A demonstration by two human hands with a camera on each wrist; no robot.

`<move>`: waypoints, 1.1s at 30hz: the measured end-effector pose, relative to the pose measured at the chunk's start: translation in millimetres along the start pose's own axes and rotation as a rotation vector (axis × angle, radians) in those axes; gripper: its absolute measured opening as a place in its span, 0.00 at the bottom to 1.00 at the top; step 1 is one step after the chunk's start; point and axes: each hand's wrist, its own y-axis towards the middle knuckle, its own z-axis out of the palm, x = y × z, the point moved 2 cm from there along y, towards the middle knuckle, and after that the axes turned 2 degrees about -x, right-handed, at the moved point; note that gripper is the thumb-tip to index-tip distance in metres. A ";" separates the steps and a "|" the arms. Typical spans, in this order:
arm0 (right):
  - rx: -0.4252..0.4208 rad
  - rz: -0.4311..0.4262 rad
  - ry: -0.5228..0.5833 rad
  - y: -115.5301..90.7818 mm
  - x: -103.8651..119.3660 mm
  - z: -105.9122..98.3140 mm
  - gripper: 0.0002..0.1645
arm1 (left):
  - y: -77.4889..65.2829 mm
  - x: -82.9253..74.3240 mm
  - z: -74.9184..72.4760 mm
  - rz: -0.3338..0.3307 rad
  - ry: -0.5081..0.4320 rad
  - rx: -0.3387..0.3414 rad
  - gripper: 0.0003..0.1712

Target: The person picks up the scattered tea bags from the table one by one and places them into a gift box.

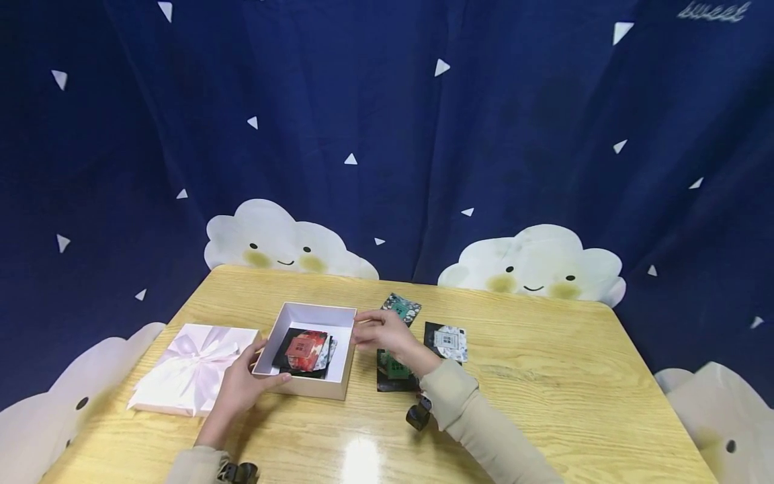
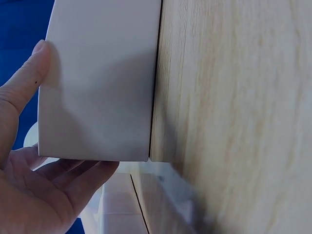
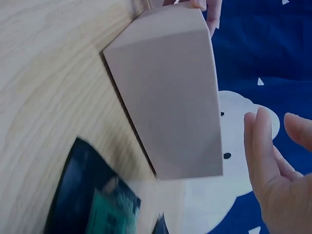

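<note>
A pale pink open box (image 1: 320,389) sits on the table, several packets (image 1: 306,349) with red, black and white-floral fronts lying inside. My left hand (image 1: 243,384) grips the box's near left corner, thumb at the near rim and fingers along the left side. In the left wrist view the thumb (image 2: 30,73) lies at the rim. Beside the box's right wall is my right hand (image 1: 387,333), holding nothing. Its fingers (image 3: 263,151) are extended, apart from the box in the right wrist view.
A pink lid (image 1: 175,363) with a ribbon bow lies left of the box. Right of it lie green-labelled packets (image 1: 398,368) and a white-floral packet (image 1: 449,339) on a black one. A dark blue curtain (image 1: 387,134) with clouds hangs behind the table.
</note>
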 end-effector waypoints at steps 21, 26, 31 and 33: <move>-0.057 -0.066 -0.087 -30.6 16.0 -58.5 0.27 | -0.8 -0.4 -0.8 0.005 0.005 0.005 0.47; -0.090 -0.068 -0.141 -35.1 13.4 -72.1 0.27 | -0.4 -0.6 -0.9 -0.001 0.007 0.010 0.48; -0.127 -0.077 -0.222 -42.1 10.9 -84.8 0.28 | -0.6 -0.4 -0.6 -0.001 0.002 0.009 0.48; -0.142 -0.078 -0.254 -44.4 9.1 -90.0 0.28 | -0.7 0.0 -0.4 -0.003 0.002 0.010 0.48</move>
